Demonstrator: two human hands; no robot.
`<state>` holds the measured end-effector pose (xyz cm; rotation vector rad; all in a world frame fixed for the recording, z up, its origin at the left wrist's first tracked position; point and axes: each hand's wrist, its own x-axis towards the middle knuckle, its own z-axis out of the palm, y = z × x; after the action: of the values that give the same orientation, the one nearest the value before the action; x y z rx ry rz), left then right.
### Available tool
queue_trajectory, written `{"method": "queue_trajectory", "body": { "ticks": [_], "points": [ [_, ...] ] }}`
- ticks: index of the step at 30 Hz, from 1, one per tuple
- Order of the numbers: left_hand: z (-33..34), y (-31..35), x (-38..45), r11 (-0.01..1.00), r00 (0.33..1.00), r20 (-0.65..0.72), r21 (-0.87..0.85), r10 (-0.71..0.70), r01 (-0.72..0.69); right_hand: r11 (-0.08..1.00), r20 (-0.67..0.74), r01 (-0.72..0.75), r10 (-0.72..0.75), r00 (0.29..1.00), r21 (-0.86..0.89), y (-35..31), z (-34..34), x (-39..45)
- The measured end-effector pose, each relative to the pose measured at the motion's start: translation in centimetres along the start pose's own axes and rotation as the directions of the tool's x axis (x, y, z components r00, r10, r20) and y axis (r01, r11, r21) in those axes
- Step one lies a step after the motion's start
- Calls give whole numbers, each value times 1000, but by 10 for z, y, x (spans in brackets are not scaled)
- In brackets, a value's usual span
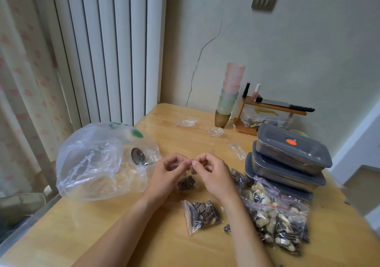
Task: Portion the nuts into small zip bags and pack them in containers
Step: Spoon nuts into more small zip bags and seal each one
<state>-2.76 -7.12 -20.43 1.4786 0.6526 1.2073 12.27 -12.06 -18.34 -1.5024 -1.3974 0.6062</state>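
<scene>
Both hands are pinching the top strip of a small zip bag (186, 181): my left hand (167, 171) is gripping one end of the seal, my right hand (212, 173) the other, fingers curled tight on it. I am holding the bag just above the table (98, 231), with a clump of dark striped seeds hanging at its bottom, and I judge I am pressing the seal closed.

One filled bag (202, 215) is lying near my wrists, and a pile of filled bags (275, 211) is sitting to my right, beside the stacked containers (287, 159), all lidded. The big plastic bag (92, 163) is slumping to my left with a spoon (138, 156) by its mouth.

Risks I am watching: if the strip is only partly pressed, seeds could be spilling out when I lay the bag down; thin plastic could also be slipping between my fingertips.

Whether the seal is fully shut, I cannot tell; my fingers are covering most of it. My right forearm is hiding part of the pile, and what the big bag is holding is hard to read through its wrinkles.
</scene>
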Motion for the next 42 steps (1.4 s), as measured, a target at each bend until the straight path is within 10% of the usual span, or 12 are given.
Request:
{"method": "queue_trajectory", "body": {
  "ticks": [42],
  "points": [
    [-1, -5, 0, 998, 999, -54, 67, 3, 0, 1000, -84, -6, 4, 996, -23, 20, 9, 8]
  ]
}}
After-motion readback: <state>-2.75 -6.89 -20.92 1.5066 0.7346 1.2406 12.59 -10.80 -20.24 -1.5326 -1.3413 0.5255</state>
